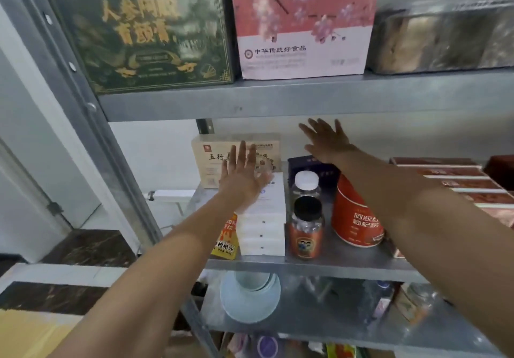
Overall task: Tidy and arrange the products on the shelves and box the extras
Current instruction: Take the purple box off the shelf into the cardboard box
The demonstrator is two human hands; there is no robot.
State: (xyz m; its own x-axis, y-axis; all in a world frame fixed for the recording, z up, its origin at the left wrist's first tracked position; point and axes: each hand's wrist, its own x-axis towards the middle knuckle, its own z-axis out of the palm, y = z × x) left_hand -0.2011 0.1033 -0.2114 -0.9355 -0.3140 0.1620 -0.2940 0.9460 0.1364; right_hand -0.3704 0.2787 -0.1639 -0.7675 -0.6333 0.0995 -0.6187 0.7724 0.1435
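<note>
**Well, the middle shelf is only half tidy**

Products crowd the grey metal middle shelf. A stack of flat white boxes and a black-capped orange bottle sit at its front edge, and a beige cardboard carton sits at its back left corner. I judge nothing boxed yet. Both my arms reach in, my left hand over the white stack and my right hand further back. All my fingers are spread, holding nothing.

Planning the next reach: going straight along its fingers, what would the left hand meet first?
Most likely the beige box at the back, though its distance from the left hand is unclear.
</note>
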